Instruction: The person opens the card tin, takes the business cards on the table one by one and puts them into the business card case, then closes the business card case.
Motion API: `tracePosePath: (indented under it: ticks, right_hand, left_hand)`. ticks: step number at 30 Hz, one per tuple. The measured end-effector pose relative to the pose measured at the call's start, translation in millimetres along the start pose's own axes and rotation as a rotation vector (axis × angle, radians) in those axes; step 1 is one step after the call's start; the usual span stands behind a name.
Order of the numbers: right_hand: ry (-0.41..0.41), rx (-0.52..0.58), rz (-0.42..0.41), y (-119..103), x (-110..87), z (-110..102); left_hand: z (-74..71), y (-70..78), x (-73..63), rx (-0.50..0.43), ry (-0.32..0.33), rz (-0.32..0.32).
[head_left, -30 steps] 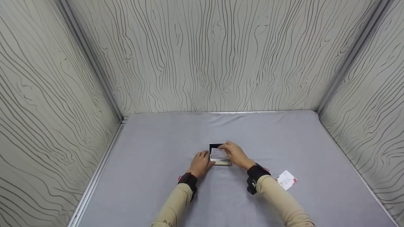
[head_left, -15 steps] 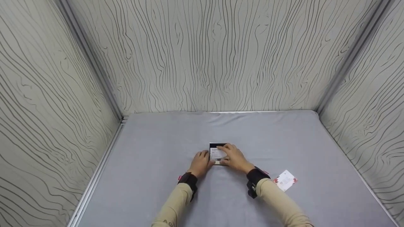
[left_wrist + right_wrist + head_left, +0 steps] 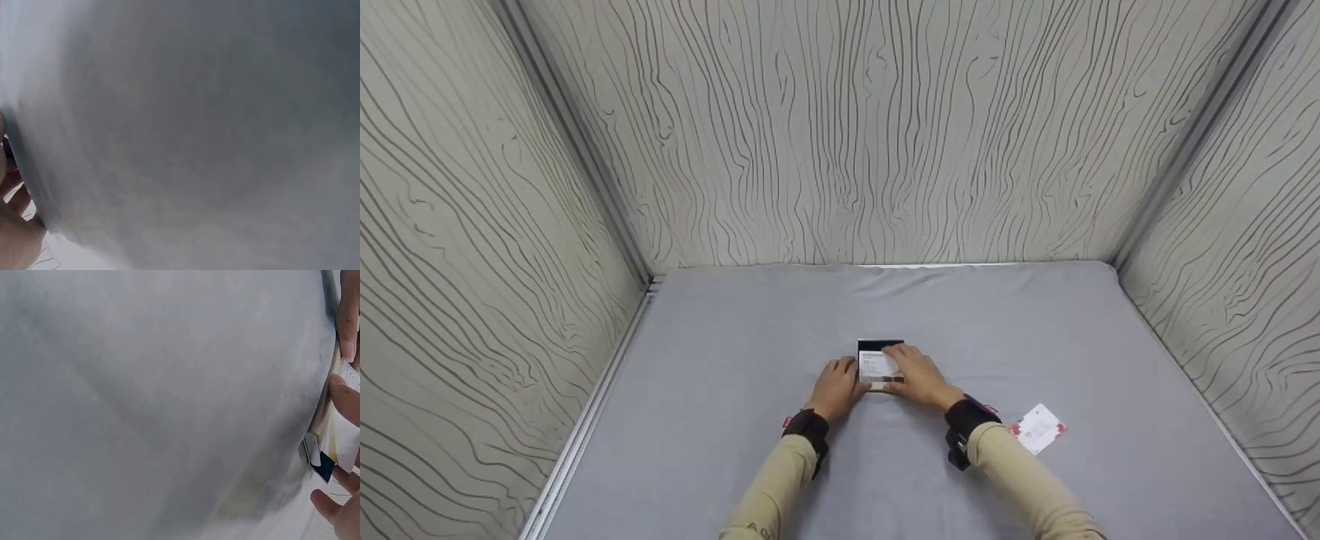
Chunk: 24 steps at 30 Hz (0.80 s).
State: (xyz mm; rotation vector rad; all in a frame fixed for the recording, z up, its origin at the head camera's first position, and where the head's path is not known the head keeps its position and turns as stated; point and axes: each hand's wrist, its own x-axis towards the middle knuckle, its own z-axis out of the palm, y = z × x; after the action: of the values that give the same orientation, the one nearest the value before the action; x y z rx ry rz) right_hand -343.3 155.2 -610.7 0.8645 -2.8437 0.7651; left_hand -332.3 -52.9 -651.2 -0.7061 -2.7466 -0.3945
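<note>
A small card case point(image 3: 877, 345) stands open on the cloth, its dark inside showing at the far side. White printed cards point(image 3: 876, 364) lie in it. My left hand point(image 3: 834, 390) grips the case's left side, with the thumb at the front corner. From the right, my right hand point(image 3: 921, 379) spans the cards, fingers over their far part and thumb at the near edge. The right wrist view catches the cards point(image 3: 344, 439) between thumb and fingers at its right border. Only part of the left hand point(image 3: 17, 242) shows in the left wrist view.
A white card with red corners point(image 3: 1039, 430) lies to the right, beside the right wrist strap. Grey cloth point(image 3: 750, 322) covers the table. Wood-patterned walls point(image 3: 840, 135) enclose it at the back and sides.
The cards, tilted up under my right fingers a second ago, now lie flat in the case. My right thumb has come down to the near edge. The left hand has stayed in place.
</note>
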Motion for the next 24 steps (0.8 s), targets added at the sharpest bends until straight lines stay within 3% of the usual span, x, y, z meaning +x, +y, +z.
tracePosePath:
  ticks: [5,14,24]
  right_hand:
    - [-0.025,-0.001,0.022,-0.9,-0.5,-1.2]
    - [-0.085,-0.085,0.033,-2.7,-2.9,0.9]
    - [-0.130,-0.096,0.057,-3.0,-4.2,0.7]
  left_hand:
    - [-0.7,0.4,0.7,-0.005,-0.021,-0.008]
    - [-0.2,0.0,0.2,0.008,0.022,0.015]
    - [0.7,-0.3,0.1,-0.004,0.039,0.021]
